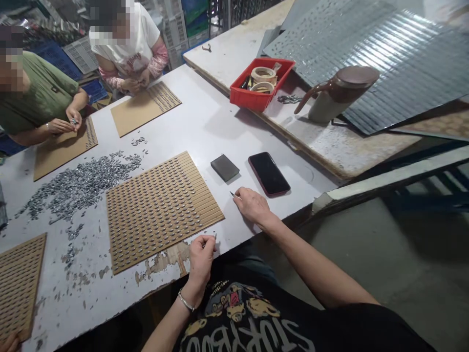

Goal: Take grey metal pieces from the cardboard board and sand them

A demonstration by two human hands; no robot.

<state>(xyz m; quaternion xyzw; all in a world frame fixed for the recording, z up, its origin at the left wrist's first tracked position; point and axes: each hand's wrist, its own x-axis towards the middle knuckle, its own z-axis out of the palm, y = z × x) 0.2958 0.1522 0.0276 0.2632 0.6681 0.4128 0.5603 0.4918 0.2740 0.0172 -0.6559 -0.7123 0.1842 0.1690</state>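
My left hand (201,256) rests on the table's near edge, fingers pinched on a small metal piece at the near right corner of a brown slotted board (161,208) filled with rows of small metal pieces. My right hand (252,205) lies on the white table (205,122) to the right of the board, pinching a thin pointed metal piece (232,194). A pile of loose grey metal pieces (78,183) spreads to the left of the board.
A black phone (268,173) and a dark grey block (224,167) lie just beyond my right hand. Two other people work at similar boards (144,106) at the far left. A red bin of tape rolls (261,83), a brown jug (335,93) and grey panels sit on the adjoining table.
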